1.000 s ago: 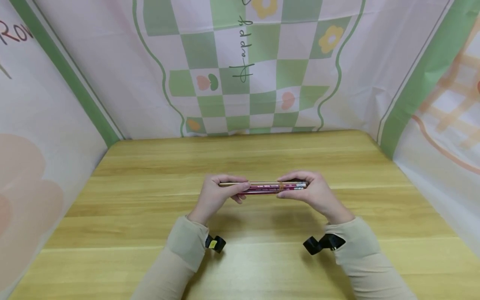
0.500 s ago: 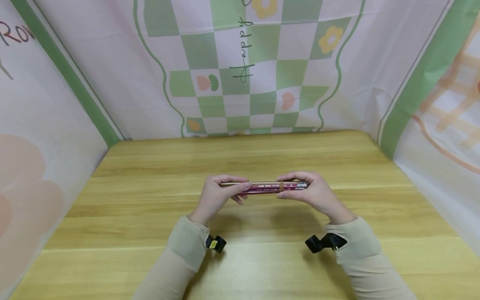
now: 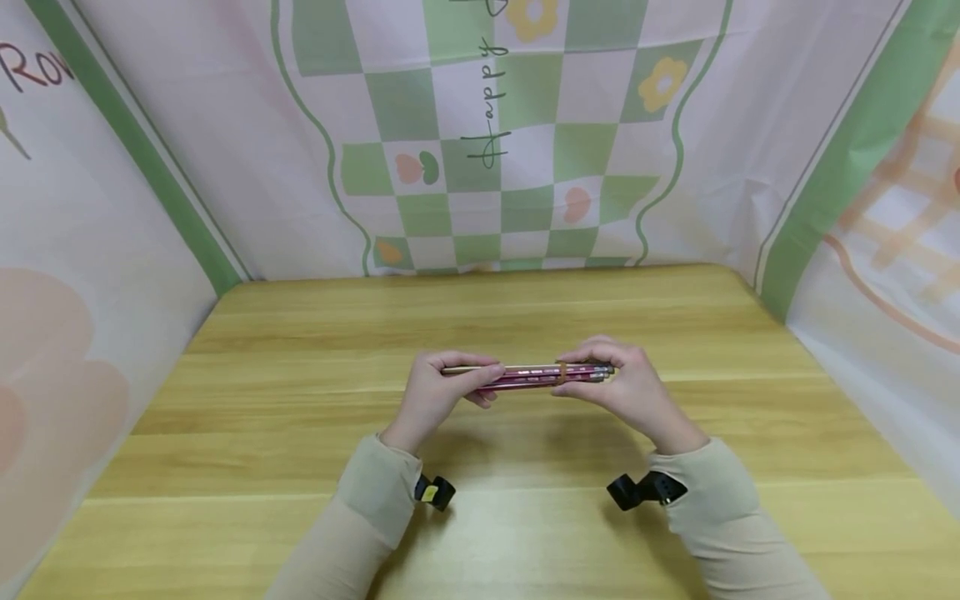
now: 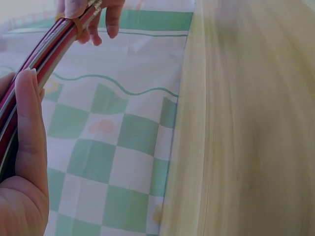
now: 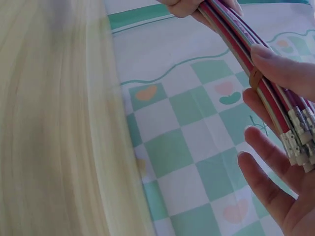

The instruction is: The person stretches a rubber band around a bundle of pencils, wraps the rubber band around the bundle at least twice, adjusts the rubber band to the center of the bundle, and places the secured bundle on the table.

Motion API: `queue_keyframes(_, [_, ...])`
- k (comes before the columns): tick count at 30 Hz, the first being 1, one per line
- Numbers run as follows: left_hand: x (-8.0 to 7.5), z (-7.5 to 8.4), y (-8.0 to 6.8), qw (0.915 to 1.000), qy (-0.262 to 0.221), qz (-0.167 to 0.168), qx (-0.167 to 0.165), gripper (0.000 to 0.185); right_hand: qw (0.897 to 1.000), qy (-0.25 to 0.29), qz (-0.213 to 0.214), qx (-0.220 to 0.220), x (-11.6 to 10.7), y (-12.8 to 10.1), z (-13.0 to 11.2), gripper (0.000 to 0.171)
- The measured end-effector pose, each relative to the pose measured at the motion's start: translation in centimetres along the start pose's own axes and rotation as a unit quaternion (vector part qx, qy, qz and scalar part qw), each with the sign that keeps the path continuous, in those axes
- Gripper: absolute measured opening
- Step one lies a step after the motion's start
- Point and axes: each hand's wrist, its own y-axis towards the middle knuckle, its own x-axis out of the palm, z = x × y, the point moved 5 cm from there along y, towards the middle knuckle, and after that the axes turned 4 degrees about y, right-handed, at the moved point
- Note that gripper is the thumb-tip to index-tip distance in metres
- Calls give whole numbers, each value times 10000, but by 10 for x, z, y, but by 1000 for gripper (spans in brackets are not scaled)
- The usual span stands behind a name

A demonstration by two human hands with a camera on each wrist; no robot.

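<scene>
A bundle of several red pencils (image 3: 534, 376) is held level above the wooden table (image 3: 480, 467), one hand at each end. A tan rubber band (image 3: 562, 372) circles the bundle near its right end. My left hand (image 3: 438, 392) grips the left end, thumb along the pencils (image 4: 44, 59). My right hand (image 3: 622, 385) pinches the bundle (image 5: 256, 69) at the rubber band (image 5: 255, 77), thumb above and fingers beneath. Metal ferrules (image 5: 298, 140) show at the right end.
Patterned cloth walls (image 3: 495, 142) with green checks close in the table at the back and both sides. A black strap (image 3: 641, 490) sits at each wrist. Beige sleeves (image 3: 375, 492) cover both forearms.
The hands and bundle stay almost in place; the right hand's fingers have shifted slightly at the rubber band. The view tilted a little.
</scene>
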Motion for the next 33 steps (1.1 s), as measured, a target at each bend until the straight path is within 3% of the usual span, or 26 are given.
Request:
queue_keyframes(4, [2,1,-1,10000,27,-8,8,21,9986,-27,71,-516,-1,0,-2,34])
queue_keyframes(8, [8,1,-2,9997,135,-213,37,22,9972,136,-167,-713,3,-1,-1,34])
queue_keyframes(14, [10,-2,-1,9994,179,-276,59,22,9977,278,-392,-478,9,-2,2,30])
queue_keyframes(23, [9,-1,-2,9994,260,-241,28,22,9981,-197,-592,-24,5,-2,-1,41])
queue_keyframes(27, [7,0,-2,9996,226,-137,-36,22,9982,-351,-496,13,2,-2,-3,43])
queue_keyframes(33, [8,-2,-2,9997,217,-102,32,21,9958,-567,-233,-674,4,-2,-5,36])
